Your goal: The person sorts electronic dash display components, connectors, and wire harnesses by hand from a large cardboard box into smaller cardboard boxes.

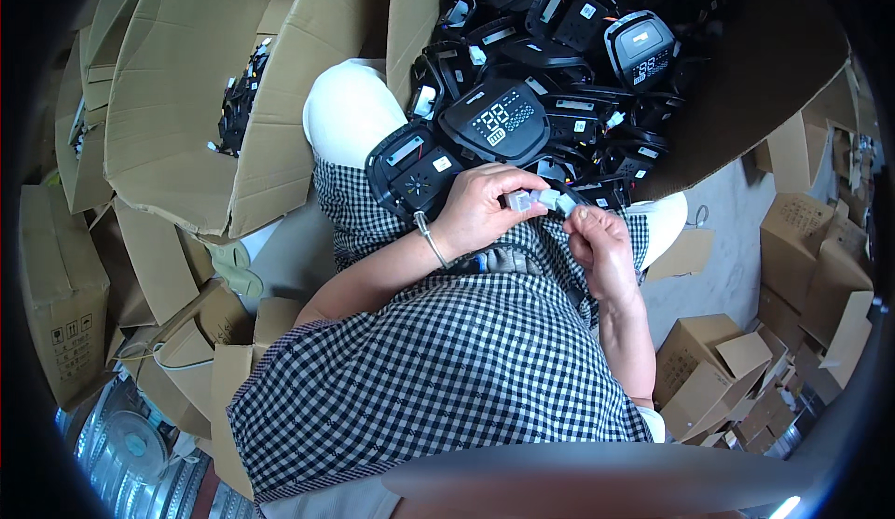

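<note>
I can see the person's left forearm slanting up from left of centre across a checked apron (438,360), the left hand (480,207) turned inward, its grip pinching a white connector (518,202) between thumb and forefinger. Right of centre, the other forearm rises steeply; the right hand (601,241) has its fingers curled, its grip pinching a pale connector (565,206). Both connectors sit near mid-frame, just below the heaped black display units (494,123).
</note>
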`<state>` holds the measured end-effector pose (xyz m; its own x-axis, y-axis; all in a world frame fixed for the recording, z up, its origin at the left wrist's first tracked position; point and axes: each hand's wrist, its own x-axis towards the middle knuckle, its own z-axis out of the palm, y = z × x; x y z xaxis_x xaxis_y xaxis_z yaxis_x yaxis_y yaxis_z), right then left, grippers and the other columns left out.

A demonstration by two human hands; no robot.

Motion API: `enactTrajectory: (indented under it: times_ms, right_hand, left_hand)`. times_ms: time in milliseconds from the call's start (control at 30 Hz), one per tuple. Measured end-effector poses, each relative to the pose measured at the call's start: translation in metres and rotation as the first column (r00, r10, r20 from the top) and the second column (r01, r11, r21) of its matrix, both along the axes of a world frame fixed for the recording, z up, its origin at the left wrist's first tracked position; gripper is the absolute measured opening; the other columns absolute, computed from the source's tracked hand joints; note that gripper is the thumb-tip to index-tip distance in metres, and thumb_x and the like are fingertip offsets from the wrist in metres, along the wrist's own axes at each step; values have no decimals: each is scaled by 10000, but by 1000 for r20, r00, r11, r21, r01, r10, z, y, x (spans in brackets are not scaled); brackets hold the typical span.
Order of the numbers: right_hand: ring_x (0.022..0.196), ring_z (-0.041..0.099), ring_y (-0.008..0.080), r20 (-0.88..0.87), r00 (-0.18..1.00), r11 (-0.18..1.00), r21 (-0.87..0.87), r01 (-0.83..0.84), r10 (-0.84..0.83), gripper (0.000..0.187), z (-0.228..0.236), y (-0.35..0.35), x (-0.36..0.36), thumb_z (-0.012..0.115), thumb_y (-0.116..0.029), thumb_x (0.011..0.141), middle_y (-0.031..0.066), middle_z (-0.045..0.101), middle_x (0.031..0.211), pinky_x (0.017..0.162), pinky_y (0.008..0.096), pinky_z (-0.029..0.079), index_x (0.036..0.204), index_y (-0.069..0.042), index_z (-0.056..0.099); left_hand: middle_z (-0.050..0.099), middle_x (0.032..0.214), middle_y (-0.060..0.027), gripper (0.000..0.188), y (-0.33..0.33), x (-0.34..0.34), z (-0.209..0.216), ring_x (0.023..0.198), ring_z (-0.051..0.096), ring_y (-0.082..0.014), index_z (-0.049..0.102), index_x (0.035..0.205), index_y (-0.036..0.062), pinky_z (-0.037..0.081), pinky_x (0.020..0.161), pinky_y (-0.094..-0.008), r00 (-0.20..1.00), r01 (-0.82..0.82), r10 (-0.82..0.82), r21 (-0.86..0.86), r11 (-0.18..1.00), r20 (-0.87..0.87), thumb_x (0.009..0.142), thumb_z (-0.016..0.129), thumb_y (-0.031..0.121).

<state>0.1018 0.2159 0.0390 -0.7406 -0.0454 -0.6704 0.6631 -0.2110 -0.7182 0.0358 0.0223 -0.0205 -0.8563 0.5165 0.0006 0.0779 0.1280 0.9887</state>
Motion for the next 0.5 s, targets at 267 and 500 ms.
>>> enactTrajectory:
  times_ms: [267,500]
  right_hand:
    - [433,305,37,176,981,959,-281,-33,85,264,-7,3,0,560,-208,988,-43,446,540,409,216,208,824,-10,617]
    - [514,399,53,110,951,955,28,-294,290,282,-6,-1,2,560,-231,999,-33,509,621,470,224,314,832,-13,625]
  left_hand:
    - [722,899,-55,273,-12,-1,-5,845,684,-211,737,946,86,531,758,-330,981,124,-123,-6,992,-147,692,832,118]
    - [666,809,-63,223,-15,-2,-6,776,644,-258,704,947,88,501,699,-355,944,229,-254,-138,964,-212,752,767,175]
